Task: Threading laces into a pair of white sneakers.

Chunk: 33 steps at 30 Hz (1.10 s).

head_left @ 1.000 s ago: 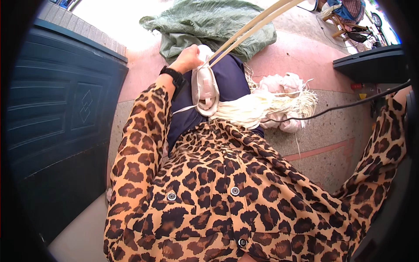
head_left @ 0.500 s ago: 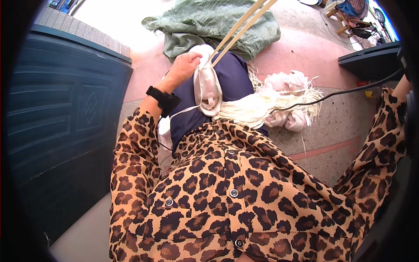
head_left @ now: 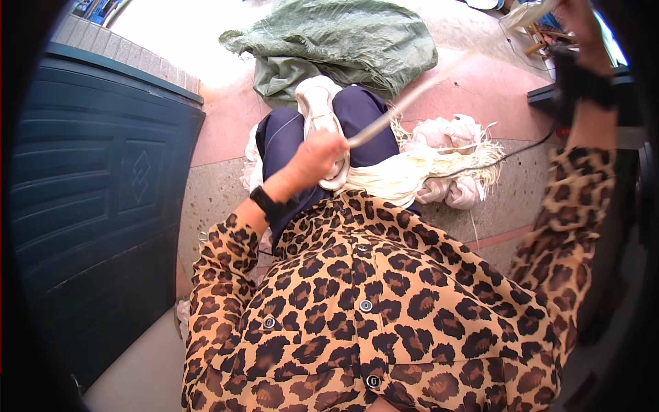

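Observation:
A pale pink and white sneaker (head_left: 318, 100) rests between my thighs. My left hand (head_left: 317, 159) is closed over its middle, at the spot where a cream shoelace (head_left: 405, 104) comes out from the fingers. That lace runs taut and blurred up to the far right. There my right hand (head_left: 582, 27), raised high and smeared by motion, is closed on its other end. A thick bundle of cream laces (head_left: 395, 175) lies across my right thigh. The part of the shoe under my left hand is hidden.
A green woven sack (head_left: 343, 41) lies crumpled beyond my knees. Pale pink wrapped bundles (head_left: 449, 134) sit on the floor to my right, with a dark cable (head_left: 511, 152) across the loose laces. A dark blue panelled door (head_left: 103, 144) stands on my left.
My left hand has come nearer, from the shoe's upper side to its middle. My right hand has risen into view at the far right, and the lace now slants toward it.

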Motion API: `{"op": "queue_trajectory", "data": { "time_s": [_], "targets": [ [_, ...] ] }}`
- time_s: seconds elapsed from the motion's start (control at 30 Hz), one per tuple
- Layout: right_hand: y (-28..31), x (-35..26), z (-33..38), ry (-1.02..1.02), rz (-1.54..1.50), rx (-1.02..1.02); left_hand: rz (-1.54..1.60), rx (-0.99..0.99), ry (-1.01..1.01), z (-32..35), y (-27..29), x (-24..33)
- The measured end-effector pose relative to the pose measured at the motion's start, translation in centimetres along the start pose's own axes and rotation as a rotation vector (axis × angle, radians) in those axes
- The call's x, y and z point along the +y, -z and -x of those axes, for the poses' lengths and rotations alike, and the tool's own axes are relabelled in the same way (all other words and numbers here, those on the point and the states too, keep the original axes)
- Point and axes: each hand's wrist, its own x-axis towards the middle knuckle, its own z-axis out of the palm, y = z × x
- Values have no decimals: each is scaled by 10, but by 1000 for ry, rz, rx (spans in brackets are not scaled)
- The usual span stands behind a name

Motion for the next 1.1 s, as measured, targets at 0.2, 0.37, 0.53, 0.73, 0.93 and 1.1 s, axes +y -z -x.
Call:
{"op": "queue_trajectory", "data": {
  "time_s": [0.2, 0.37, 0.53, 0.73, 0.93, 1.1],
  "targets": [
    [-195, 164, 88, -738, 39, -472, -320, -77, -254, 8, -16, 1],
    [-269, 233, 126, -1000, -764, -319, -411, -82, -383, 0, -8, 10],
    [-267, 237, 142, -949, -615, -214, -378, 99, -176, -20, 15, -4],
    [-270, 215, 153, -772, -278, -270, -819, -221, -109, -62, 11, -46],
    [-267, 204, 158, -734, -275, -234, -1038, -534, -161, -78, 7, -32],
    [-265, 210, 155, -749, -295, -209, -1121, -669, -194, -80, 8, -35]
  ]
}}
